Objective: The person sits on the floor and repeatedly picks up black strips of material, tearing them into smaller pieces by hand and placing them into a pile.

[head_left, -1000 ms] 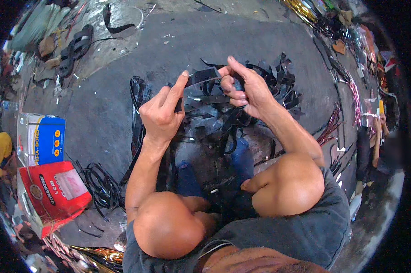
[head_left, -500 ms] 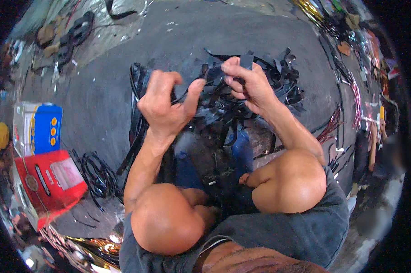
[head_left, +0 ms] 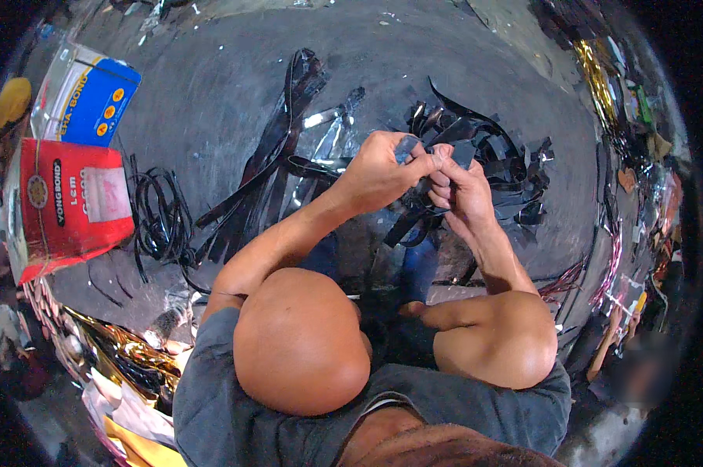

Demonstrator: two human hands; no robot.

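My left hand (head_left: 384, 175) and my right hand (head_left: 465, 187) meet above the floor in front of my knees, fingertips touching. The fingers of both are closed. A flat black strip end (head_left: 406, 146) shows at the left hand's thumb and forefinger, and another dark strip piece (head_left: 462, 152) sticks up out of the right hand's grip. Whether the two pieces are joined is hidden by the fingers. Behind and right of the hands lies a tangled pile of shiny black strips (head_left: 522, 179). Longer black strips (head_left: 277, 144) lie in a loose bundle to the left.
At the left stand a red container (head_left: 71, 233) and a blue-and-white box (head_left: 106, 101). Beside them lies a coil of thin black strip (head_left: 163, 214). Gold foil strips (head_left: 145, 359) are at lower left, more gold foil (head_left: 596, 86) at upper right. Another person's arm (head_left: 606, 342) shows far right.
My left hand has moved right to meet my right hand; before, they were apart, its thumb and forefinger spread. The view has shifted, and more of the long strip bundle shows at left.
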